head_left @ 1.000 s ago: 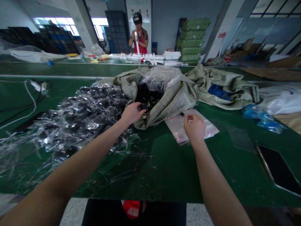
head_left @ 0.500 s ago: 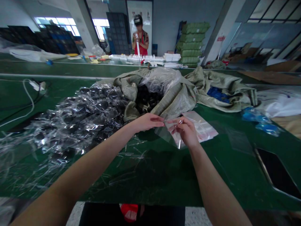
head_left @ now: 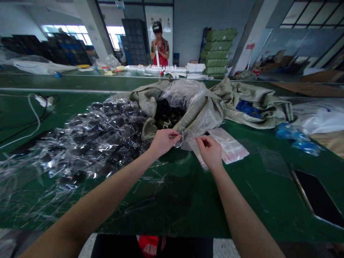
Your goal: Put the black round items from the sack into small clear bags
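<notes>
A small clear plastic bag stretches between my two hands, above the green table. My left hand pinches its left side, where the film curls and shines at the fingertips. With thumb and finger pressed together, my right hand grips the right side. Beside my right hand lies a stack of flat clear bags with a pinkish edge. Just beyond my hands, an open greenish woven sack holds dark, shiny rounded pieces. A large heap of dark pieces in clear wrappers spreads out left of the sack.
A phone lies at the right. Blue wrapped pieces and a second woven sack sit behind it. Thin plastic strips are scattered nearby. At left is a white cable. A person stands across the tables.
My hands have moved apart, pulling the clear bag between them. My left hand has dropped slightly and its fingers have closed into a pinch.
</notes>
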Demonstrator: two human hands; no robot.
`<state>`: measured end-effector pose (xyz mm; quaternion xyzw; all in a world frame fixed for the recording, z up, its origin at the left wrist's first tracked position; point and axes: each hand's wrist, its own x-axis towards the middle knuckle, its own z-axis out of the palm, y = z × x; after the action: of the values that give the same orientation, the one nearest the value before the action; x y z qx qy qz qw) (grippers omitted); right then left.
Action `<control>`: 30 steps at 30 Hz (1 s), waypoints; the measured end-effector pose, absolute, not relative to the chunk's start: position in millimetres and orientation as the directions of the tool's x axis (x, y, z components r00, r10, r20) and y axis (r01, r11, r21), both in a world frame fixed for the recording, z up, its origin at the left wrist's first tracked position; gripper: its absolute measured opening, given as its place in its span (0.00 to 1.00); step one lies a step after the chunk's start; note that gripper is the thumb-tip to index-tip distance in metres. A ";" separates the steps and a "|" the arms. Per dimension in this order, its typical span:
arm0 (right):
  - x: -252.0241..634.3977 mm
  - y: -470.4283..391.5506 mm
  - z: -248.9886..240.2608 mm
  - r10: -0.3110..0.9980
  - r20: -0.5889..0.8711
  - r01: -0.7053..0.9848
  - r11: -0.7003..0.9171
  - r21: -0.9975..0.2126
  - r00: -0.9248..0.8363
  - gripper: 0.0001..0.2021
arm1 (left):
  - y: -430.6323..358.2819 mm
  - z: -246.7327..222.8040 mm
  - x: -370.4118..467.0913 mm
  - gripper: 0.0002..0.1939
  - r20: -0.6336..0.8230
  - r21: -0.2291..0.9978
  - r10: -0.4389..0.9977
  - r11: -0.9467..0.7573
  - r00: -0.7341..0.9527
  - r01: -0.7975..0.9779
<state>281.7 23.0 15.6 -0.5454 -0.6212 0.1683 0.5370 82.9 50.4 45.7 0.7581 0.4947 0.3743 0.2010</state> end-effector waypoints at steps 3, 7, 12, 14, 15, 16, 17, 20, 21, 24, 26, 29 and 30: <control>267.8 18.0 15.6 0.956 0.291 0.201 0.278 -0.939 0.037 0.19 | 33.2 44.8 97.1 0.10 0.457 0.408 0.818 -0.543 0.351 0.734; 257.6 18.4 11.0 0.977 0.195 -0.030 0.198 -0.980 0.087 0.18 | 16.4 47.5 108.8 0.12 0.441 0.359 0.797 -0.578 0.413 0.733; 258.4 20.0 11.2 0.992 0.093 -0.292 0.113 -0.950 0.080 0.13 | 17.8 54.9 103.8 0.16 0.408 0.581 0.866 -0.491 0.290 0.649; 258.7 19.2 12.9 0.995 0.086 -0.315 0.098 -0.944 0.052 0.11 | 20.6 56.7 100.4 0.20 0.369 0.583 0.889 -0.448 0.270 0.678; 258.5 18.6 13.5 0.995 0.090 -0.316 0.099 -0.944 0.044 0.11 | 21.7 57.3 99.1 0.22 0.357 0.564 0.895 -0.434 0.267 0.702; 258.3 17.8 14.0 0.994 0.098 -0.314 0.106 -0.944 0.042 0.11 | 22.4 57.9 98.2 0.23 0.348 0.539 0.899 -0.424 0.266 0.728; 257.9 16.8 14.4 0.993 0.107 -0.309 0.116 -0.944 0.046 0.11 | 22.6 58.7 97.7 0.22 0.341 0.512 0.901 -0.416 0.267 0.751; 256.3 12.8 16.6 0.990 0.122 -0.289 0.139 -0.947 0.076 0.11 | 20.4 64.0 97.6 0.16 0.301 0.464 0.903 -0.421 0.308 0.779; 255.6 11.1 18.4 0.988 0.129 -0.281 0.148 -0.948 0.087 0.11 | 18.9 67.1 97.8 0.15 0.278 0.465 0.901 -0.430 0.333 0.774; 252.1 6.2 30.1 0.976 0.189 -0.251 0.211 -0.945 0.110 0.12 | 14.3 80.2 97.4 0.15 0.232 0.489 0.884 -0.466 0.405 0.737; 247.9 5.1 43.3 0.962 0.253 -0.200 0.270 -0.942 0.106 0.13 | 13.2 89.6 95.3 0.17 0.252 0.476 0.878 -0.479 0.407 0.738; 237.3 10.9 65.7 0.942 0.334 -0.061 0.335 -0.940 0.025 0.14 | 18.1 99.3 87.1 0.17 0.346 0.425 0.877 -0.463 0.333 0.778; 232.7 15.1 71.8 0.936 0.351 -0.015 0.351 -0.936 -0.014 0.14 | 21.6 101.0 82.6 0.16 0.371 0.417 0.879 -0.446 0.300 0.792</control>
<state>232.7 15.1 71.8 -0.3956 -0.5823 0.4097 0.5802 82.6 21.6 101.0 0.8024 0.5205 0.2814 0.0770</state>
